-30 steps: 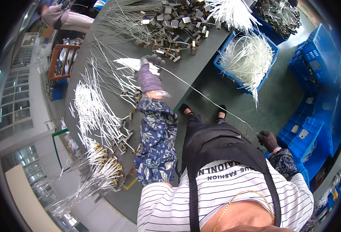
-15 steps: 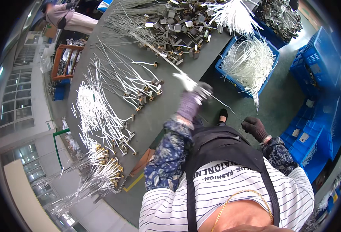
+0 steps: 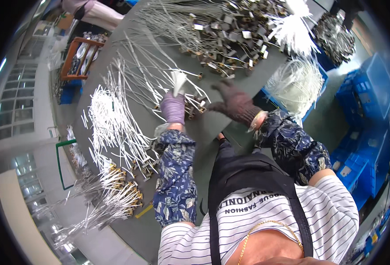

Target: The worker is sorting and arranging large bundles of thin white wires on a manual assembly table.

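Gripping a small bunch of white wires (image 3: 177, 82), the left hand (image 3: 173, 107) in its purple glove has its fingers clenched round the lower end; the free ends stick up above the fist, over the middle of the grey desk (image 3: 212, 128).

Right hand (image 3: 235, 104), dark glove, lies flat on the desk just right of the left one, fingers spread and released, holding nothing. Between the two hands sits a small clump of metal clips (image 3: 195, 107) on wire ends.

Risks as I judge them:
- Bunch is held low, so the loose tops can fan out and single wires can slip from the fist.
- Clips right beside both hands can hook a glove or the wires and drag neighbours along.
- Rows of white wires (image 3: 111, 123) to the left lie near the patterned sleeve (image 3: 175, 176); a sweep of the forearm would scramble them.
- Big tangle of clips and wires (image 3: 230, 35) at the far edge is close enough to snag on a reach.
- Blue crate (image 3: 301, 84) of white strands sits beyond the desk's right edge; anything pushed off that side could mix in.
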A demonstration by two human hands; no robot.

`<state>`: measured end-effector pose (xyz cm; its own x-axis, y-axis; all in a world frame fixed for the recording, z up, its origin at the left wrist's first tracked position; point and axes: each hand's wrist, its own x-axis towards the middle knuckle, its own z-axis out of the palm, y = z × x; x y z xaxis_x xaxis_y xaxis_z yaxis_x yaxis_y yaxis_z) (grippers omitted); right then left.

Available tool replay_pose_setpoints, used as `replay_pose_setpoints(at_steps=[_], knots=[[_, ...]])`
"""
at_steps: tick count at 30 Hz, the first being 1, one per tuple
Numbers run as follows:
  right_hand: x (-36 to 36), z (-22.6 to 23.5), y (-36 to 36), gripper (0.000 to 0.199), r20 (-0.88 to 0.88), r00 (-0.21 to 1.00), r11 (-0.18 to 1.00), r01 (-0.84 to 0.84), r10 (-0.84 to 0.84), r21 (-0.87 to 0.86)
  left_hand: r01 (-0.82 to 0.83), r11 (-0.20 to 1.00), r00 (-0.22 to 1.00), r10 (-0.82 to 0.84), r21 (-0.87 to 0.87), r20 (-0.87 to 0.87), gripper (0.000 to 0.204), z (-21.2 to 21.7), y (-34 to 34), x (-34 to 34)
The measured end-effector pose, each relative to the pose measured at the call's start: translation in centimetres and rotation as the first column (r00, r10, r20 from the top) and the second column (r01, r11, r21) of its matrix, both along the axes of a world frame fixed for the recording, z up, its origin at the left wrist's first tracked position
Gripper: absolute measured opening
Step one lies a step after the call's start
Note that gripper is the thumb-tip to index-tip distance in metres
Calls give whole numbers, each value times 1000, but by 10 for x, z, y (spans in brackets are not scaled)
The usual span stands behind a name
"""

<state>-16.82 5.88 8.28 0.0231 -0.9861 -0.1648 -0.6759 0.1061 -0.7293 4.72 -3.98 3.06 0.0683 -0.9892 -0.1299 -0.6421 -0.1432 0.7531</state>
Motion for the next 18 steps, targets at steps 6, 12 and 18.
replay_pose_setpoints(at_steps=[6,12,18], knots=[[-78,-92,-25,27,-60,995,965,64,-82,-256,54,924,746,214,377,-631,25,29,32,-60],[-73,-32,99,9,762,571,952,152,-305,267,319,840,183,398,438,-899,24,-20,100,-140],[-154,-106,319,14,494,534,677,220,-686,703,204,891,192,371,406,-909,21,-35,76,-167]])
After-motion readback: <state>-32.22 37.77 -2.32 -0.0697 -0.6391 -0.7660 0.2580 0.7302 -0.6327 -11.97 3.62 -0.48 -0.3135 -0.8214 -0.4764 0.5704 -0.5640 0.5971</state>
